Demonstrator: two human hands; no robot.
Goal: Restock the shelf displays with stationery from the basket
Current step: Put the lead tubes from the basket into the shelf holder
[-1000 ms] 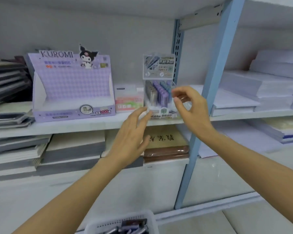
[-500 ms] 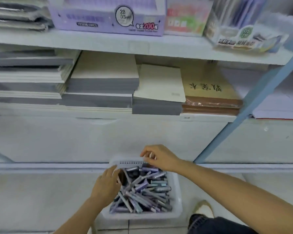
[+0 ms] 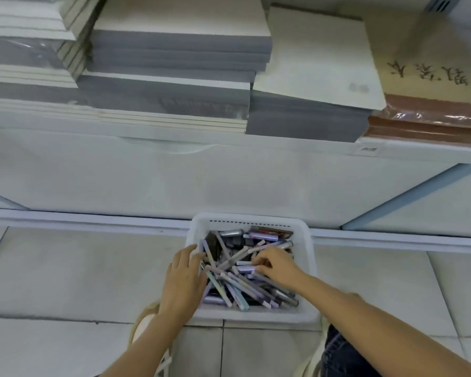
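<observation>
Notebook stacks [image 3: 174,50] fill the shelf [image 3: 229,159] above the fingers. The white basket [image 3: 309,268] stands on the floor tiles. The left hand [image 3: 184,278] lays nearly straight fingers over its rim onto the pens [image 3: 239,289] — the right hand [image 3: 276,265] curls over them, holding one or not I cannot tell.

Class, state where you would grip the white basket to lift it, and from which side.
Probably best: take the basket by its wide rim, fingers hooked under the lip from left and right. It sits flat, open-topped, full of loose pens.
</observation>
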